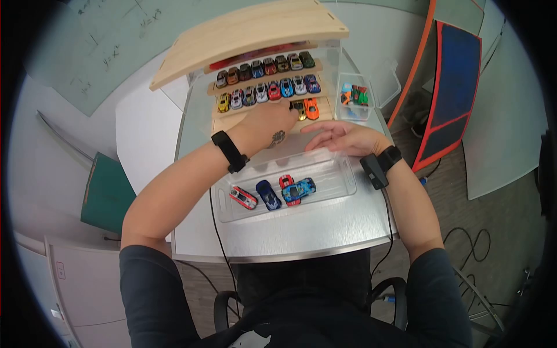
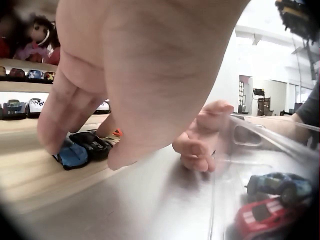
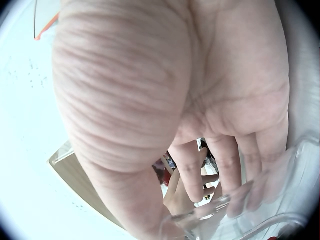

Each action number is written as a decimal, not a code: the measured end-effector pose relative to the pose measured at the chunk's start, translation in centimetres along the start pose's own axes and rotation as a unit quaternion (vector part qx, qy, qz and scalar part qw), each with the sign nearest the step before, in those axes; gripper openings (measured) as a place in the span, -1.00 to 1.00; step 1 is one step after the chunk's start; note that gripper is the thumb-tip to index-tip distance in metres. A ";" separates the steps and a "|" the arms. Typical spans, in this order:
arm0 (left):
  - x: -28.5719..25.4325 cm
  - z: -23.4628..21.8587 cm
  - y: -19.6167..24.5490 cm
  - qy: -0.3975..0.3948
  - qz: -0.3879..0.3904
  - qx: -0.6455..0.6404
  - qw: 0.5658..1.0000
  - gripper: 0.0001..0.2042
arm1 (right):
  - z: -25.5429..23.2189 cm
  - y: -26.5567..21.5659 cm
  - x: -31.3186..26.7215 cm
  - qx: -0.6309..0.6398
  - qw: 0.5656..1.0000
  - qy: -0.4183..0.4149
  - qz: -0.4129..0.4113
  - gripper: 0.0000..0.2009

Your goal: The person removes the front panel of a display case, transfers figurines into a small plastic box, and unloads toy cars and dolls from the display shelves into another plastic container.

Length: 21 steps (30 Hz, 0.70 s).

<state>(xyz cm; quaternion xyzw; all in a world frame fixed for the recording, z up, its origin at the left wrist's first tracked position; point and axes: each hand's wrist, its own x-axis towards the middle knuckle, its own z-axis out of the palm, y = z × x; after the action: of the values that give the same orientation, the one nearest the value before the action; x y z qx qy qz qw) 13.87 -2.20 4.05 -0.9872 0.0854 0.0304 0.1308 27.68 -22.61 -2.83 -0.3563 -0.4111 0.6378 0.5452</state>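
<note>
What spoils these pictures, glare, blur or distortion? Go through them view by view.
Head: strong fisheye curve, black corners, bright sheen on the metal tabletop; left wrist: dark corners, upper-right background overexposed, red car looks soft; right wrist: left side washed out nearly white, right hand blocks much of the frame.

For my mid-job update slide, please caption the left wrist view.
Left hand at blue toy car and black toy car on pale wood, right hand beside clear tray.
</note>
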 end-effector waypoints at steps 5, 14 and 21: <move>-0.3 1.7 -0.1 0.031 -0.033 0.028 0.999 -0.71 | 0.2 0.0 0.0 -0.005 1.000 -0.010 -0.007 -0.38; -0.2 1.1 0.1 0.034 -0.009 -0.018 0.999 -0.63 | 0.3 -0.2 0.0 -0.034 0.999 0.006 -0.004 -0.30; -0.3 1.4 -0.1 0.045 0.043 0.038 0.997 -0.70 | 0.4 -0.3 -0.1 -0.027 1.000 0.009 -0.002 -0.30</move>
<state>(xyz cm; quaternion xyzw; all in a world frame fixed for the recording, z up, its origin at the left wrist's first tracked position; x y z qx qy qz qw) 13.52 -1.64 2.73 -0.9774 0.1345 -0.0114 0.1628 27.46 -22.71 -2.43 -0.3761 -0.4243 0.6221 0.5400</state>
